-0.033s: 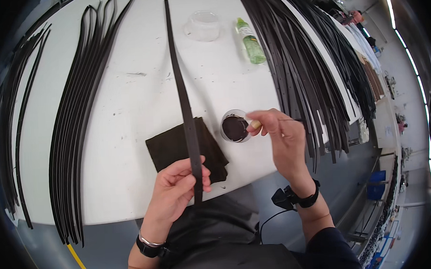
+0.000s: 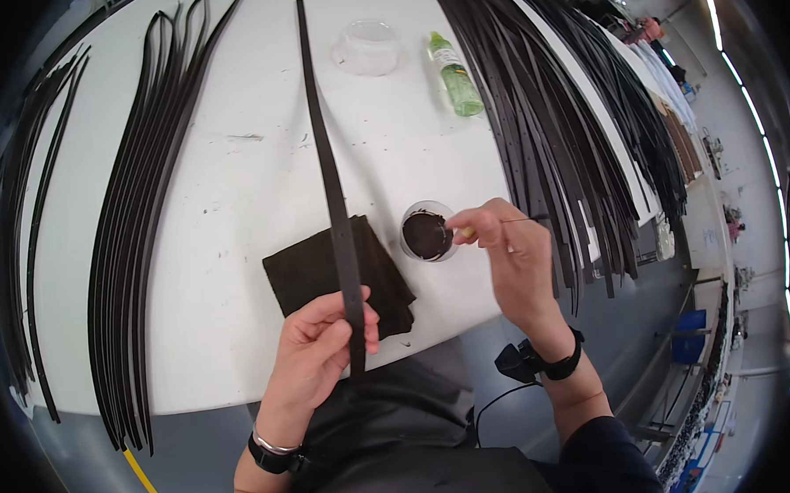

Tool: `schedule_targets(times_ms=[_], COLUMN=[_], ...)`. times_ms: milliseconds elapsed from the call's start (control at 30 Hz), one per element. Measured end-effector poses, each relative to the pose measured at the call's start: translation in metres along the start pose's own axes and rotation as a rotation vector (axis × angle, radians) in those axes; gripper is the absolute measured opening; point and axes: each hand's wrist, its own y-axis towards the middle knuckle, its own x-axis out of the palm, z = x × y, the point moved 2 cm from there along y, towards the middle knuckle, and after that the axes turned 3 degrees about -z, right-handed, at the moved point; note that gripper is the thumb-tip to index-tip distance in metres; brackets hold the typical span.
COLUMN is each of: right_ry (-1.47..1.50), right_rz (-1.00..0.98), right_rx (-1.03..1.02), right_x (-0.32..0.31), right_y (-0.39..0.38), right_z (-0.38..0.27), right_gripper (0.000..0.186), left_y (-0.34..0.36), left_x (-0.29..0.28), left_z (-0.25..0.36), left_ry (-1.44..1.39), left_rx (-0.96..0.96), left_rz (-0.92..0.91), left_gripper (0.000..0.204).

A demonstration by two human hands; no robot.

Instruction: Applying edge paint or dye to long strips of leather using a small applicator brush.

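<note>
My left hand (image 2: 320, 342) pinches a long dark brown strap (image 2: 331, 179) near its lower end, thumb on top and fingers behind. A row of small holes runs along that end, while the far end reaches up over the table. Folded dark cloth (image 2: 312, 268) lies partly behind the strap. My right hand (image 2: 517, 254) is closed on a thin tool with a pale yellow part (image 2: 468, 233); a fine dark shaft sticks out behind the fingers. Those fingertips are at the right rim of a clear cup (image 2: 428, 256) holding dark brown liquid or paste. The tool's tip is hard to make out.
Bundles of dark straps (image 2: 149, 169) lie on the left of the white table (image 2: 231, 324), with more straps (image 2: 540, 126) on the right. A clear plastic tub (image 2: 367, 49) and a green bottle (image 2: 458, 81) stand farther back. The table's front edge is close to me.
The whole view has shifted slightly. My right fingertips are a little nearer the cup, and less of the pale yellow part shows. The left hand keeps its hold on the strap.
</note>
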Motion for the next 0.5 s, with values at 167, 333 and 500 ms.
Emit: schedule_targets(times_ms=[167, 333, 500], right_ry=[-0.282, -0.377, -0.375], right_rz=[0.008, -0.020, -0.003], right_rx=[-0.283, -0.327, -0.346], right_x=[0.009, 0.013, 0.016], right_y=[0.003, 0.006, 0.006], right_z=[0.005, 0.010, 0.015], right_gripper=[0.018, 0.021, 0.017], left_y=[0.006, 0.007, 0.007], left_x=[-0.001, 0.000, 0.000], left_z=[-0.004, -0.004, -0.004], left_ry=[-0.015, -0.018, -0.006], left_rx=[0.048, 0.051, 0.040], left_rz=[0.014, 0.008, 0.018], left_gripper=[0.033, 0.033, 0.036])
